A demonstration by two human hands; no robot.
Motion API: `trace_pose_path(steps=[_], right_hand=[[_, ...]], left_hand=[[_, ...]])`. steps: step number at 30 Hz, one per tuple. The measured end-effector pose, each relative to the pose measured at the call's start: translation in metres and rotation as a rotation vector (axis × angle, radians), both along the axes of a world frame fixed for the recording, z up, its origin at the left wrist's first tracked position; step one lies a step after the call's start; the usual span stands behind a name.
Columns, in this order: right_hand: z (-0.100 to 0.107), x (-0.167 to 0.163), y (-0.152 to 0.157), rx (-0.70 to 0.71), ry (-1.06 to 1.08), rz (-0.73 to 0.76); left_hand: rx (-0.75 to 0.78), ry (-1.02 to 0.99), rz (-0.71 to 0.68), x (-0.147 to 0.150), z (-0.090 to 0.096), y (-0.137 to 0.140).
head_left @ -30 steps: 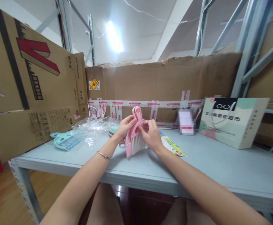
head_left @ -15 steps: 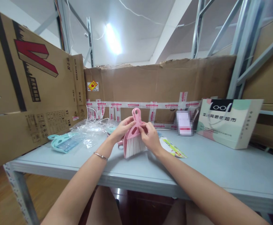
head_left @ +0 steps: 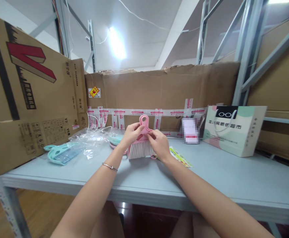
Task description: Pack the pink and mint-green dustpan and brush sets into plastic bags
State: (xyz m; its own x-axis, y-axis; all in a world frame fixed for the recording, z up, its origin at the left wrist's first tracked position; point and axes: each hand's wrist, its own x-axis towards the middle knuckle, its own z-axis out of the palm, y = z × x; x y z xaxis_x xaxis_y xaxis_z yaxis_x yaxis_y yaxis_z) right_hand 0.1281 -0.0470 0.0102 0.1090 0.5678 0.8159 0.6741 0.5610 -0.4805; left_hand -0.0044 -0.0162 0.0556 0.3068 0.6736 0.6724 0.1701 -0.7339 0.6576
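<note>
A pink hand brush [head_left: 141, 150] with white bristles is held upright over the table, bristles down and its looped handle at the top. My left hand [head_left: 132, 134] grips it at the left below the loop, thumb on the front. Opposite, my right hand [head_left: 160, 142] pinches the right side near the handle's base. A strip of pink shows along the left edge of the bristles; whether a dustpan sits behind is hidden. Farther back, partly covered by my left wrist, lie a teal piece [head_left: 116, 139] and a pink piece [head_left: 114, 146].
At the left lies a teal dustpan and brush set [head_left: 62, 153] beside crumpled clear plastic bags [head_left: 90, 142]. A yellow-green printed card [head_left: 180, 158] is right of my hands. Behind stand a phone [head_left: 190, 131], a paper bag [head_left: 231, 130] and large cardboard boxes [head_left: 139, 89].
The brush has turned to face me more squarely, and its bristles now sit slightly higher. Both hands keep their hold. The whole view has shifted a little.
</note>
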Motion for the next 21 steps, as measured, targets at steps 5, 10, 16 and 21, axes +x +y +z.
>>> trace_pose_path(steps=[5, 10, 16, 21], right_hand=[[0.01, 0.009, -0.001, 0.136, -0.019, -0.183], [0.012, 0.016, 0.003, -0.014, 0.029, 0.005], [0.008, 0.014, 0.004, -0.106, 0.088, 0.14], [0.011, 0.014, 0.002, -0.134, 0.205, 0.218]], left_hand=[[0.017, -0.043, -0.022, -0.003, -0.003, -0.003], [-0.025, 0.017, -0.061, -0.007, -0.005, -0.001], [0.243, 0.263, 0.072, -0.008, -0.018, 0.005], [0.252, 0.434, 0.247, -0.008, -0.02, 0.001]])
